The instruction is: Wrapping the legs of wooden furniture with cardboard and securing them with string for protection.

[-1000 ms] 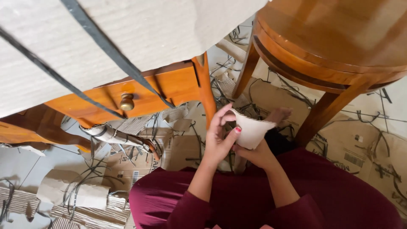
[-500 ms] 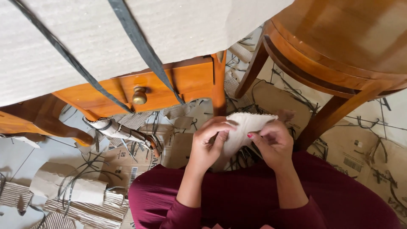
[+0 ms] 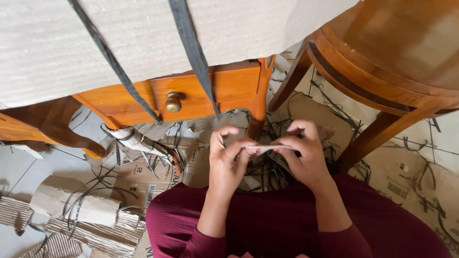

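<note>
A small pale piece of cardboard [image 3: 266,148] is held between both hands above my lap, seen edge-on and flattened. My left hand [image 3: 226,160] pinches its left end with thumb and fingers. Gripping the right end is my right hand [image 3: 303,152], fingers curled over the top. Both arms wear dark red sleeves. My dark red skirt [image 3: 267,220] fills the lower middle of the view.
A large corrugated cardboard sheet [image 3: 143,38] with dark strips lies on an orange wooden table with a brass knob [image 3: 173,101]. A round wooden stool [image 3: 392,52] stands at the right. Cardboard scraps, a rolled bundle [image 3: 138,143] and dark strips litter the floor.
The cardboard piece was cupped open a second ago; both hands have since pressed it flat and turned it edge-on. The view shifted slightly right.
</note>
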